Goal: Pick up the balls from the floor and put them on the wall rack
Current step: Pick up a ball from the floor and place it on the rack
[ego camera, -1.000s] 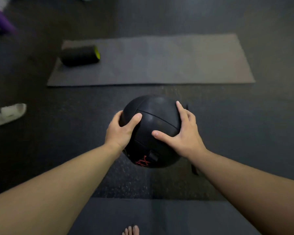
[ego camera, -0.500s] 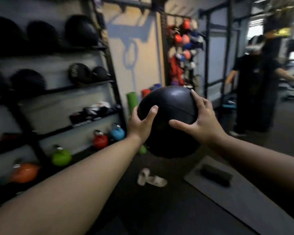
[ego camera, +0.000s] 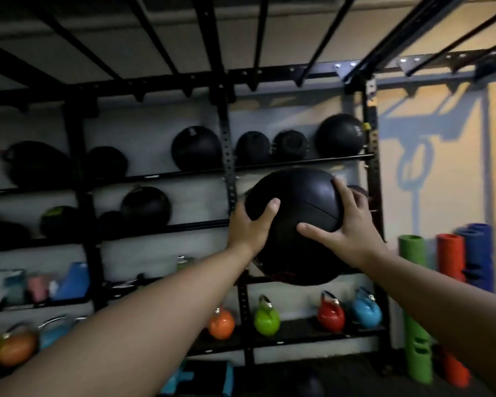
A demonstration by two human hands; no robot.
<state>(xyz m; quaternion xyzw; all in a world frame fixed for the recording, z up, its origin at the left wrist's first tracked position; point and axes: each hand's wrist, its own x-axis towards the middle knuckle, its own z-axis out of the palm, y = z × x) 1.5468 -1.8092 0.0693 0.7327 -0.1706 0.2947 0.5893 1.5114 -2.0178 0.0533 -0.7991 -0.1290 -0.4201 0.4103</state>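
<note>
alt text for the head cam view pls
Both hands, left and right, hold a black medicine ball up to a wall rack already storing black balls, with coloured kettlebells on its bottom shelf.

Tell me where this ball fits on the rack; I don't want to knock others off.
Both hands hold the black ball before the right bay's middle shelf, which looks free there. Left of the post, that shelf has bare room beside a ball. The top shelf is crowded.

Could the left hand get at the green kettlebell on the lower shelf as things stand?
Probably not: the left hand and right hand both grip the black ball; the green kettlebell sits unobstructed below.
</note>
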